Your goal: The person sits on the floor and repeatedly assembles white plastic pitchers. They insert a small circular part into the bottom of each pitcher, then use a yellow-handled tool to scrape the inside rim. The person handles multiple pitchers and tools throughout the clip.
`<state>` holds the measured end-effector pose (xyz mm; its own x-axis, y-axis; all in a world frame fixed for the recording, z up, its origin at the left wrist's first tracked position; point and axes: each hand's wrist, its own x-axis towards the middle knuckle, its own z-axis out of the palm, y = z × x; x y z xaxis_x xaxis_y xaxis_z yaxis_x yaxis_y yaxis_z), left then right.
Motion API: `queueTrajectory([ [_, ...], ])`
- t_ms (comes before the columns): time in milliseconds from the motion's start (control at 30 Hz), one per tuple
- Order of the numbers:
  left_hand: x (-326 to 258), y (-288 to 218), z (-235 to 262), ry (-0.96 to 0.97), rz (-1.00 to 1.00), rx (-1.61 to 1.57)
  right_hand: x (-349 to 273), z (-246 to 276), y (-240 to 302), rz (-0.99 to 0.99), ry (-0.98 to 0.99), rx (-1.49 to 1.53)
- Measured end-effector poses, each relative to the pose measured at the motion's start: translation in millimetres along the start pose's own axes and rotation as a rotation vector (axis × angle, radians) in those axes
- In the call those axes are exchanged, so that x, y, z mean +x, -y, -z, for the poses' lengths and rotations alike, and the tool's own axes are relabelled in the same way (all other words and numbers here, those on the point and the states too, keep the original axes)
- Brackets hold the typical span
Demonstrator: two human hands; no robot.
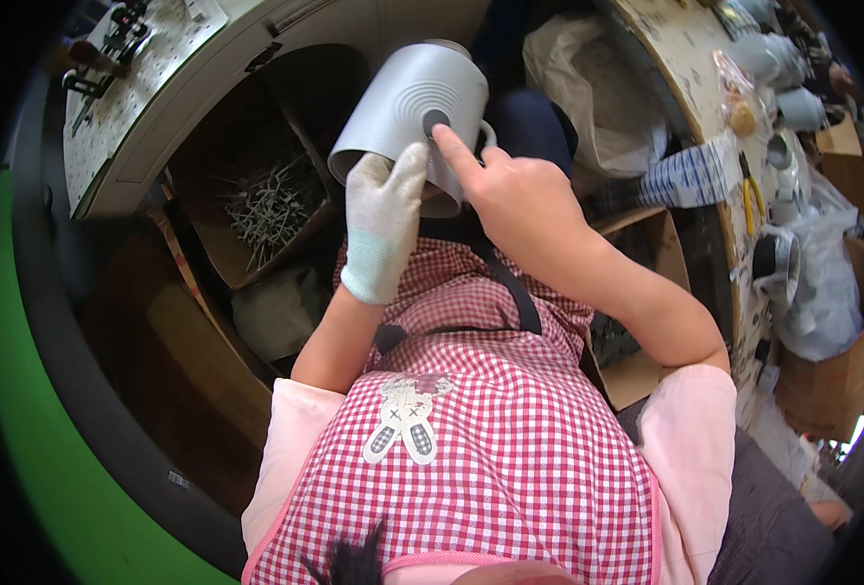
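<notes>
A silver-grey, hollow cylindrical housing (pixel 388 102) is tilted over my lap, with raised concentric rings on its side and a curved loop at its right. My left hand (pixel 389 200), in a white knitted glove with a mint cuff, is closed around its near lower rim; part of the fingers are hidden by the housing. On the housing's side, a small dark round piece (pixel 436 122) sits beside the rings. My bare right hand (pixel 525 195) touches that piece with its outstretched index fingertip. The thumb stands apart, and the other fingers are curled, partly out of sight.
At the left, a box holds several thin grey parts (pixel 274 210) beneath a speckled bench (pixel 149 97). The right bench carries grey housings (pixel 768 60), yellow-handled pliers (pixel 750 195) and a clear plastic bag (pixel 822 302). A whitish sack (pixel 598 97) stands beyond my right hand.
</notes>
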<state>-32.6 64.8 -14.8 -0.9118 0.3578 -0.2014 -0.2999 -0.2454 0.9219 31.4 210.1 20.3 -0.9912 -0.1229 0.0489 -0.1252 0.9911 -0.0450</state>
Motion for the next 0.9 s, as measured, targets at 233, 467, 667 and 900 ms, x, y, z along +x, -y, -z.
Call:
queueTrajectory([
  [233,4.2,-0.4,15.5,0.063,0.070,-0.206,1.8,0.2,-16.9,0.026,-0.199,0.605],
  [467,-20.9,-0.5,25.6,0.104,-0.126,-0.112,4.8,-14.2,-101.7,-0.598,-0.385,1.661],
  [667,-3.0,4.0,39.1,0.107,-0.221,-0.068,22.2,-23.2,-84.6,-0.536,-0.410,1.508],
  [900,10.9,25.9,134.9,0.054,-0.327,0.294,44.5,2.7,-68.7,-0.463,-0.190,1.782],
])
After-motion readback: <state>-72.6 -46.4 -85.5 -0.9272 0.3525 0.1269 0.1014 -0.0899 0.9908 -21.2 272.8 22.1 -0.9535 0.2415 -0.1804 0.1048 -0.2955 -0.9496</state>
